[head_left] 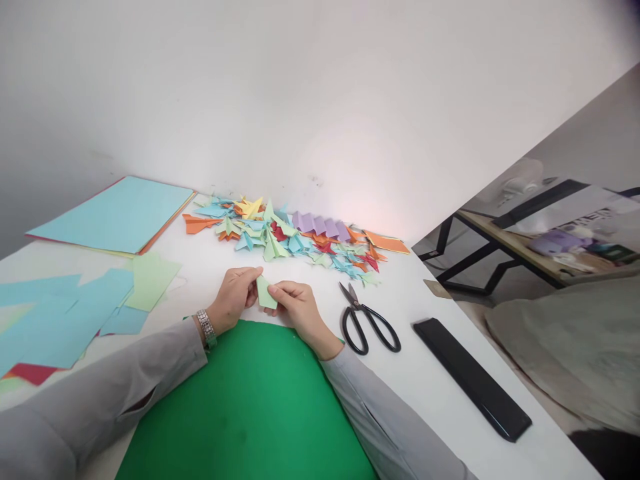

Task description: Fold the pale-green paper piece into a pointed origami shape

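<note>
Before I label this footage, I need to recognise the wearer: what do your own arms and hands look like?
Both arms wear long, plain grey sleeves reaching the wrists. A silvery linked band or watch circles the left wrist. The right wrist shows no band. Both hands, left and right, are ungloved, with no rings discernible.

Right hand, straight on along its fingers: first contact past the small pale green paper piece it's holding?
Likely the left hand: the right hand points up-left across the small pale green paper piece toward it. Exact depth is unclear from this one view.
</note>
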